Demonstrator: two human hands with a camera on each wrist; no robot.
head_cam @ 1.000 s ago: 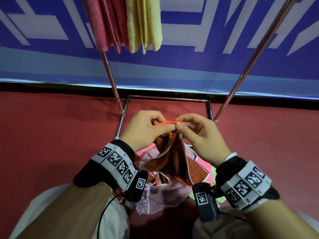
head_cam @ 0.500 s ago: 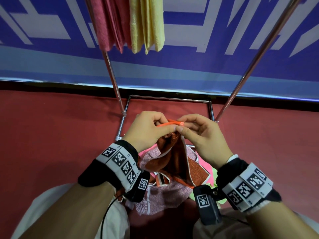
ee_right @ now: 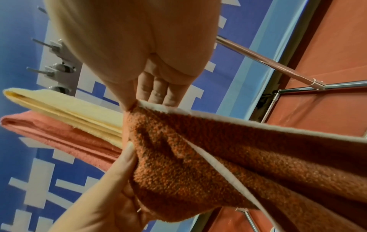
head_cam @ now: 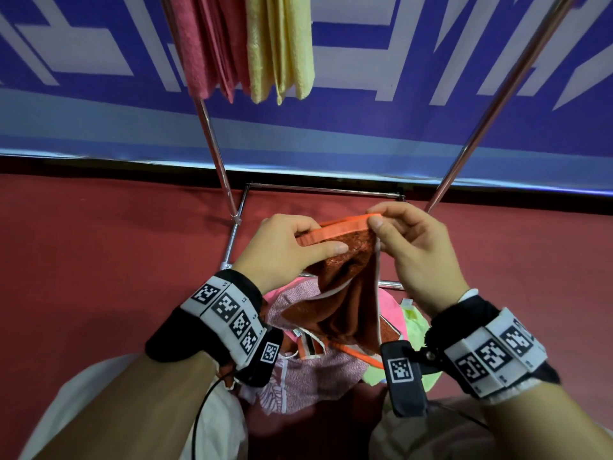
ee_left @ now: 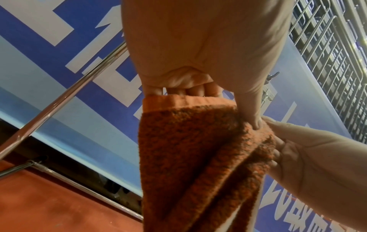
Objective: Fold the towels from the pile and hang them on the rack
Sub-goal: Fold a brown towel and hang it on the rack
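Note:
An orange-brown towel point(head_cam: 345, 287) with an orange hem hangs between my two hands above the pile point(head_cam: 308, 373). My left hand point(head_cam: 292, 247) grips its top edge, thumb stretched along the cloth. My right hand point(head_cam: 398, 234) pinches the hem's right corner between thumb and forefinger. The left wrist view has the towel point(ee_left: 190, 157) under my left hand point(ee_left: 198, 91), with the right hand's fingers point(ee_left: 278, 150) at its side. In the right wrist view the towel point(ee_right: 218, 157) runs from my right hand point(ee_right: 143, 100) down to the right.
A pink towel point(head_cam: 205, 44) and a yellow towel point(head_cam: 282, 44) hang folded on the metal rack point(head_cam: 215, 151) ahead. Its base frame point(head_cam: 325, 189) lies on the red floor. Behind stands a blue and white wall. My knees flank the pile.
My hands have drawn apart along the orange hem, so a longer stretch of the top edge shows between them. The towel sits a little higher.

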